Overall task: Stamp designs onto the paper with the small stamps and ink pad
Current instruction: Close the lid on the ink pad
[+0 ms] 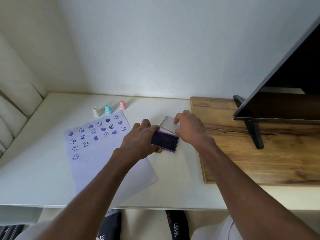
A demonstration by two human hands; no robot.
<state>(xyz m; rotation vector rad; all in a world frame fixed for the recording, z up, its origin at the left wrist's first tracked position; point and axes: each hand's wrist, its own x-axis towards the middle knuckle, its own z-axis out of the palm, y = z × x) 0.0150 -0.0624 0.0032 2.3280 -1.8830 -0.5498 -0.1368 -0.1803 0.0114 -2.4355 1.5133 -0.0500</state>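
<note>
Paper [97,153] lies stamped with purple hearts and smileys — three small stamps [107,109] upright behind it, uncovered purple ink pad [165,140] beside it.

Clear glossy lid [168,124]; wood-grain board [242,153]

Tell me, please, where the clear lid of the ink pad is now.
In the head view the clear lid is right of centre on the white table, just behind the open ink pad, with the right hand on it.

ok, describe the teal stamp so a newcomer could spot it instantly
Start at the sheet of paper printed with purple hearts and smileys on the white table. Just past its far edge, three small stamps stand upright in a row. The teal stamp is the middle one, between cream and pink.
</note>
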